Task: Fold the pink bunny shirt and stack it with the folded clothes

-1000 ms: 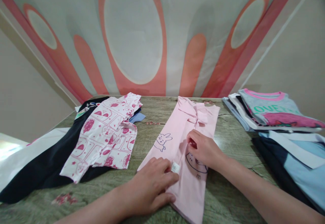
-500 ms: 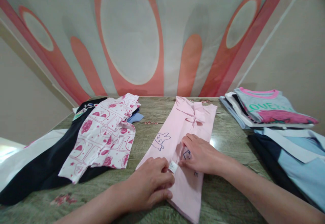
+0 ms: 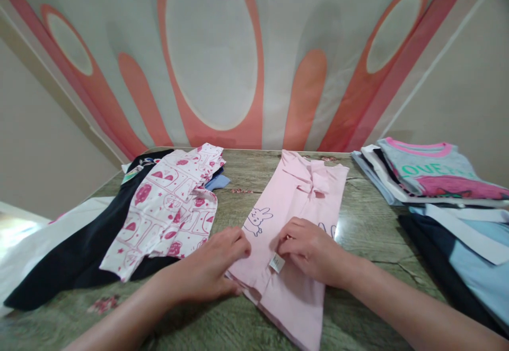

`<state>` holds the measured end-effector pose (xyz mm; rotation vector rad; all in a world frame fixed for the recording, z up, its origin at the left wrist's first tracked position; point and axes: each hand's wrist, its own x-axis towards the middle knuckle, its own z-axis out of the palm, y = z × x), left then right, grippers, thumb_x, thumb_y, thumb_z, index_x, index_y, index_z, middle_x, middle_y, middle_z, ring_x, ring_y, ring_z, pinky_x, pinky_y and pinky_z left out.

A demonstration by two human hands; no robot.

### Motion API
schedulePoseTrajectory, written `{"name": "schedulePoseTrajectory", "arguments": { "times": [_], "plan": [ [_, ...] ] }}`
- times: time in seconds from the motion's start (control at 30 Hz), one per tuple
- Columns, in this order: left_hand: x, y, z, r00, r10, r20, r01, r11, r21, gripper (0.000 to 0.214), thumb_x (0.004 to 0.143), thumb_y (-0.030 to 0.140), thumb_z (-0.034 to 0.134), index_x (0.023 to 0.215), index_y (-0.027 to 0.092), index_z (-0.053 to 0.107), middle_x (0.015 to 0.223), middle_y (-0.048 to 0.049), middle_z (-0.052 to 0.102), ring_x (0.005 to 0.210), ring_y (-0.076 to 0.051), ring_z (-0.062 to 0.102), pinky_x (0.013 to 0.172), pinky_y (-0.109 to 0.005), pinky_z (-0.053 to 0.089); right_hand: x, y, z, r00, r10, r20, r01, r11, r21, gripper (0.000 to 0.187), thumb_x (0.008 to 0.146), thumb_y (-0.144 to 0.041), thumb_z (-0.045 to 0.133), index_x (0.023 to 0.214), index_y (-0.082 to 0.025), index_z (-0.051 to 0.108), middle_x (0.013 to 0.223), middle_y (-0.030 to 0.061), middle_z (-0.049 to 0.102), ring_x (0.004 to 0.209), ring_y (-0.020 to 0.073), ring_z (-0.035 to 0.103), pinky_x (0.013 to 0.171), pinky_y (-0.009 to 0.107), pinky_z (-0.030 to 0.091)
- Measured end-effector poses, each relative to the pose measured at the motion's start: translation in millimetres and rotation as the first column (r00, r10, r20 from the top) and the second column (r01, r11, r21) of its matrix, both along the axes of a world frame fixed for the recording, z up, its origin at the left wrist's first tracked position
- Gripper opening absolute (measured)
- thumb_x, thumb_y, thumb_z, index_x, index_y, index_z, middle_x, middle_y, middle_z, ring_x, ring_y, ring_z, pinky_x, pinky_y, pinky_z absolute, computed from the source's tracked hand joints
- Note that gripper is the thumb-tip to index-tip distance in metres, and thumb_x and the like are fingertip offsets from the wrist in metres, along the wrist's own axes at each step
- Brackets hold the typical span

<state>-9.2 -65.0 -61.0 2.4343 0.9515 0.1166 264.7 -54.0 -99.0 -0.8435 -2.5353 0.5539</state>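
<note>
A pale pink garment (image 3: 296, 202) with a small rabbit print lies lengthwise on the green marbled table (image 3: 238, 213), folded narrow. My left hand (image 3: 212, 266) grips its left edge near the bottom, fingers curled on the cloth. My right hand (image 3: 308, 250) pinches the fabric beside a small white label (image 3: 277, 262) at the garment's middle. The two hands sit close together, the left a little lower.
At left lies a loose heap: a white garment with pink prints (image 3: 170, 202) over a dark one (image 3: 79, 250). At right stand folded stacks, a grey shirt with pink trim (image 3: 429, 173) on top and light blue clothes (image 3: 469, 245) nearer. A patterned wall rises behind.
My left hand has shifted left and up along the pink garment's edge. My right hand slid down towards the label. The lower part of the garment now shows folded layers.
</note>
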Motion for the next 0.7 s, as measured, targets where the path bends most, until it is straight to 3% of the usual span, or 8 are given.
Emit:
{"name": "schedulePoseTrajectory", "arguments": {
  "times": [0.13, 0.3, 0.5, 0.7],
  "plan": [
    [0, 2, 3.6, 1.000, 0.013, -0.027, -0.015, 0.997, -0.074, 0.029, 0.083, 0.041, 0.066, 0.103, 0.024, 0.052, 0.108, -0.0034, 0.051, 0.101, -0.022, 0.048, 0.088, -0.034, 0.040, -2, -7, 13.6, 0.982, 0.175, 0.068, -0.176, 0.984, 0.021, 0.028, 0.084, -0.008, 0.056, 0.094, -0.028, 0.072, 0.112, 0.0017, 0.065, 0.106, 0.0214, 0.052, 0.092, 0.041, 0.041],
    [0, 1, 5.5, 0.999, 0.008, -0.046, -0.011, 0.998, -0.065, 0.023, 0.082, 0.028, 0.063, 0.103, 0.024, 0.052, 0.110, -0.0036, 0.050, 0.103, -0.022, 0.047, 0.091, -0.035, 0.039, -7, -23, 30.0, 0.949, 0.281, 0.141, -0.291, 0.955, 0.051, 0.022, 0.082, -0.012, 0.061, 0.094, -0.028, 0.071, 0.142, -0.0015, 0.050, 0.134, 0.0267, 0.035, 0.110, 0.051, 0.026],
    [1, 2, 6.3, 0.998, -0.002, -0.066, -0.002, 0.998, -0.062, 0.024, 0.080, 0.020, 0.060, 0.102, 0.024, 0.053, 0.108, -0.0036, 0.051, 0.101, -0.022, 0.047, 0.090, -0.034, 0.040, -9, -29, 27.9, 0.945, 0.304, 0.118, -0.308, 0.951, 0.019, 0.026, 0.083, -0.013, 0.060, 0.102, -0.027, 0.070, 0.119, 0.0017, 0.064, 0.129, 0.0240, 0.043, 0.111, 0.050, 0.027],
    [0, 3, 8.4, 0.999, -0.009, -0.050, 0.005, 0.998, -0.062, 0.023, 0.082, 0.032, 0.064, 0.101, 0.023, 0.054, 0.108, -0.0039, 0.051, 0.100, -0.022, 0.047, 0.090, -0.035, 0.040, -13, -28, 23.7, 0.944, 0.295, 0.145, -0.305, 0.951, 0.051, 0.029, 0.087, -0.016, 0.056, 0.114, -0.023, 0.066, 0.130, 0.0082, 0.059, 0.129, 0.0263, 0.043, 0.110, 0.050, 0.029]
  ]
}}
